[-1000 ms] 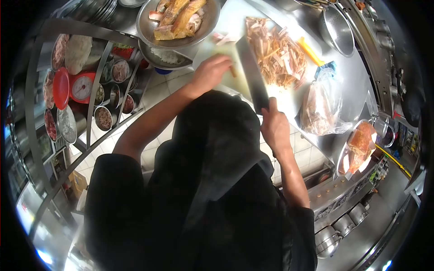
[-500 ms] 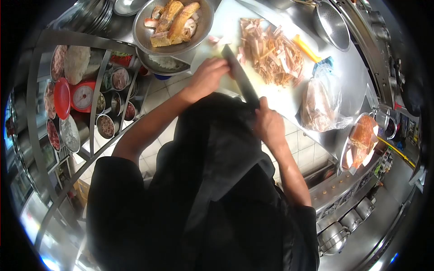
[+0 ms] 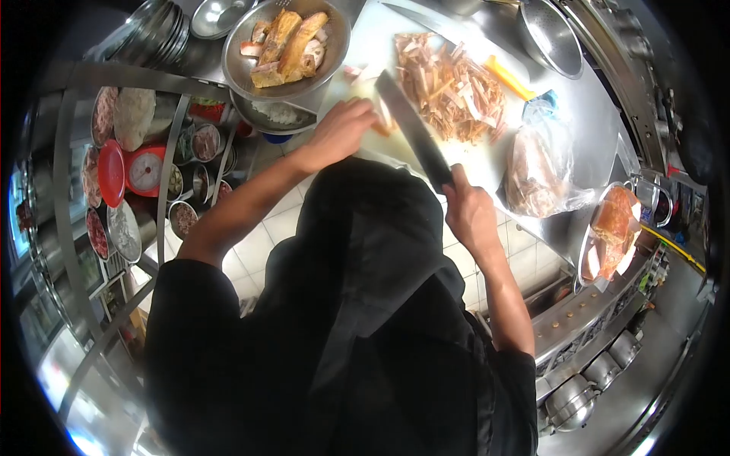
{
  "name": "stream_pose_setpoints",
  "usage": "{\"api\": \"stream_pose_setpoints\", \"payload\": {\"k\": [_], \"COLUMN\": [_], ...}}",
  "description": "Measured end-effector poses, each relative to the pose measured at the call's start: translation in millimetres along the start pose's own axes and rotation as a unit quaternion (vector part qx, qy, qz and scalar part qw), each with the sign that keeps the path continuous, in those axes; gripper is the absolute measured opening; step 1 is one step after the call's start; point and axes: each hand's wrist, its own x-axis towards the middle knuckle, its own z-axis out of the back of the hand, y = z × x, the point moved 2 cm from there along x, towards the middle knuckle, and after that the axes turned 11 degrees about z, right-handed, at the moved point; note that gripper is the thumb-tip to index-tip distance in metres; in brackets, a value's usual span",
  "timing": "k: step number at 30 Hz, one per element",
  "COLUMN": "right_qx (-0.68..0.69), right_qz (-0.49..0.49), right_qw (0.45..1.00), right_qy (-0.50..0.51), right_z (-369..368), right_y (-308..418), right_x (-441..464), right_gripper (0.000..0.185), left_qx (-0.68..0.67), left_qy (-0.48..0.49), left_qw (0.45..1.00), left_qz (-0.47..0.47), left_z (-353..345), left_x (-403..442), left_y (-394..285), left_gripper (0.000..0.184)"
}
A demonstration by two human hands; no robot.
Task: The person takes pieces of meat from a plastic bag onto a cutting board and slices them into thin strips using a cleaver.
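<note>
My right hand (image 3: 473, 213) is closed around the handle of a broad, dark-bladed knife (image 3: 414, 135). The blade slants over the white cutting board (image 3: 370, 30), its far end toward the upper left. Left of the blade, my left hand (image 3: 342, 131) has its fingers curled together on a small pale piece of meat (image 3: 384, 118), partly hidden by the fingertips. Right of the blade lies a heap of meat strips (image 3: 452, 91). A yellow-handled knife (image 3: 508, 77) rests along the heap's far side. Near the board's top left is a small scrap of meat (image 3: 353, 73).
A perforated metal bowl (image 3: 341, 45) with browned meat chunks stands at the left, above another bowl (image 3: 270, 114). To the right are bagged meat (image 3: 532, 171), a dish (image 3: 584, 254) of roasted meat, and a colander (image 3: 551, 42). A rack left holds containers and a red scale (image 3: 146, 171).
My right hand and the knife have moved slightly to the right, and the gap between blade and left fingers has widened. The pale meat piece now shows there. My left hand has shifted slightly left.
</note>
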Motion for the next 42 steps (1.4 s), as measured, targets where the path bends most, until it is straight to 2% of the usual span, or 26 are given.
{"api": "stream_pose_setpoints", "payload": {"k": [2, 3, 4, 6, 10, 12, 14, 16, 17, 19, 20, 22, 24, 25, 27, 31, 33, 34, 36, 37, 39, 42], "right_qx": [0.003, 0.006, 0.009, 0.021, 0.022, 0.049, 0.070, 0.074, 0.083, 0.091, 0.098, 0.101, 0.101, 0.072, 0.045, 0.031, 0.054, 0.081, 0.093, 0.106, 0.118, 0.127], "right_qz": [0.006, -0.008, -0.020, -0.028, -0.056, -0.027, -0.037, -0.046, -0.048, -0.047, -0.049, -0.067, -0.082, -0.083, -0.110, -0.120, -0.122, -0.125, -0.132, -0.132, -0.130, -0.140], "right_qw": [1.000, 1.000, 0.999, 0.999, 0.998, 0.996, 0.994, 0.993, 0.992, 0.989, 0.986, 0.985, 0.985, 0.992, 0.993, 0.992, 0.990, 0.987, 0.986, 0.984, 0.982, 0.979], "right_qy": [0.011, 0.019, 0.027, 0.022, -0.021, -0.069, -0.075, -0.076, -0.081, -0.104, -0.128, -0.120, -0.114, -0.063, 0.018, -0.020, -0.039, -0.058, -0.050, -0.061, -0.073, -0.071], "right_z": [-9.2, -14.3, -18.3, -19.3, -12.8, -10.2, -9.2, -10.1, -8.3, -1.3, 0.0, -6.7, -17.1, -30.1, -27.5, -4.8, -2.5, -2.1, -4.1, -4.3, -6.6, -8.8], "right_y": [-6.6, -13.2, -19.1, -22.8, -19.1, -17.6, -14.5, -10.7, -7.8, 1.9, 6.1, 13.8, 9.8, 2.5, 2.5, 5.5, 2.2, -1.0, -3.0, -1.8, 0.1, 0.4], "right_x": [-1.3, -2.6, -2.8, -5.7, -9.9, -14.4, -19.4, -25.2, -25.9, -25.4, -24.8, -21.3, -14.7, -10.2, -5.8, -16.3, -24.2, -26.6, -30.9, -32.9, -34.4, -33.9], "right_gripper": [0.019, 0.021, 0.024, 0.022, 0.022, 0.020, 0.019, 0.020, 0.020, 0.022, 0.024, 0.025, 0.026, 0.027, 0.027, 0.022, 0.023, 0.023, 0.023, 0.023, 0.023, 0.022], "left_qx": [-0.030, -0.012, -0.008, -0.014, 0.020, 0.026, 0.009, 0.059, 0.059, 0.113, 0.113, 0.031, 0.051, 0.049, 0.111, 0.168, 0.119, 0.119, 0.046, 0.045, 0.050, 0.061], "left_qy": [-0.036, -0.078, -0.080, 0.018, 0.060, 0.009, -0.085, -0.134, -0.131, -0.201, -0.199, -0.169, -0.138, -0.137, -0.081, -0.058, -0.017, -0.017, 0.023, 0.023, -0.055, -0.037], "left_qw": [0.999, 0.997, 0.997, 0.999, 0.998, 0.999, 0.996, 0.978, 0.978, 0.966, 0.966, 0.985, 0.989, 0.989, 0.979, 0.964, 0.986, 0.986, 0.999, 0.999, 0.992, 0.994], "left_qz": [0.010, -0.016, -0.018, -0.034, -0.004, 0.015, 0.033, 0.151, 0.152, 0.119, 0.118, 0.018, 0.014, 0.012, 0.150, 0.198, 0.115, 0.118, 0.015, 0.017, -0.100, -0.084], "left_z": [9.9, 14.3, 18.4, 20.9, 29.8, 40.7, 82.4, 120.2, 131.7, 149.5, 144.1, 116.4, 70.5, 55.9, 33.6, 19.2, 20.2, 22.8, 26.2, 25.4, 24.6, 22.3], "left_x": [-10.0, -13.4, -13.5, -17.7, -18.5, -18.1, -13.5, -5.4, -1.0, 6.2, 8.2, 12.2, 17.1, 24.2, 42.6, 65.7, 62.2, 59.5, 54.1, 52.0, 46.1, 34.1], "left_y": [-5.7, -7.7, -4.0, 0.6, -2.2, -1.9, 0.5, 26.7, 29.0, 29.1, 22.9, -4.3, -5.2, -10.0, -10.2, 9.9, 10.4, 11.5, 7.3, 11.6, 20.0, 30.0], "left_gripper": [0.036, 0.018, 0.018, 0.014, 0.012, 0.016, 0.020, 0.026, 0.026, 0.029, 0.029, 0.033, 0.032, 0.032, 0.031, 0.030, 0.023, 0.023, 0.027, 0.027, 0.033, 0.034]}}
